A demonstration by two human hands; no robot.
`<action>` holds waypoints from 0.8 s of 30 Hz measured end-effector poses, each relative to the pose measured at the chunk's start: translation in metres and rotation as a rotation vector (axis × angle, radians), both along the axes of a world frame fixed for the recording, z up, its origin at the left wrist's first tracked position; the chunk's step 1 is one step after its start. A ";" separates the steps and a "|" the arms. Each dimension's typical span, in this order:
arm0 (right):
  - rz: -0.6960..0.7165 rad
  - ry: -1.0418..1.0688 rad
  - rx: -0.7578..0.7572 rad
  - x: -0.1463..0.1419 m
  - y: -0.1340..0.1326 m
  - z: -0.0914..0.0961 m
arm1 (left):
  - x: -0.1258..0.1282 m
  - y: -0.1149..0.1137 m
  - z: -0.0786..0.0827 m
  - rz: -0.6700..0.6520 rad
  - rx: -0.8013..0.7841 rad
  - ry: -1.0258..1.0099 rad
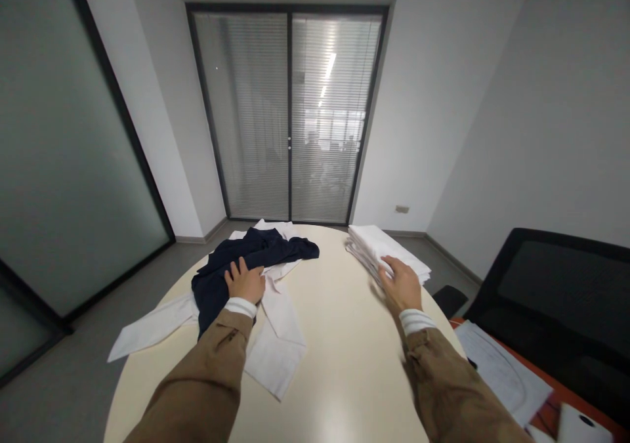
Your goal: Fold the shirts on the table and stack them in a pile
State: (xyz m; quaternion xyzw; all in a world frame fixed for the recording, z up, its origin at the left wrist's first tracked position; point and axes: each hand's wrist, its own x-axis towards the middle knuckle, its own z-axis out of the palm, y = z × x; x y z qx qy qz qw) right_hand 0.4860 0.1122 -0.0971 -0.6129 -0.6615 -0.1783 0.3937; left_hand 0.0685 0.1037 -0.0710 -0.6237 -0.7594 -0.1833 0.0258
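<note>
My left hand lies with fingers spread on a crumpled navy garment. Beneath and around that garment are white garments; one white sleeve hangs past the table's left edge, and another white piece stretches toward me. At the right, a stack of folded white cloth sits near the table's edge. My right hand touches the near side of this stack, its fingers slightly bent and apart; part of the fingers' contact with the cloth is hidden.
All the cloth rests on a cream round table. To the right stands a black mesh office chair, with papers on a reddish surface and a white device beside it. A glass partition with blinds closes off the far side.
</note>
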 end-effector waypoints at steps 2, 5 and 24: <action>0.000 0.004 0.008 0.000 0.000 0.000 | -0.009 0.004 -0.004 0.000 -0.015 0.038; 0.010 0.012 0.025 0.001 -0.001 0.002 | -0.013 0.006 -0.007 -0.005 0.053 0.085; 0.390 0.108 -0.160 -0.129 -0.043 0.021 | 0.053 -0.037 0.070 -0.280 0.389 -0.353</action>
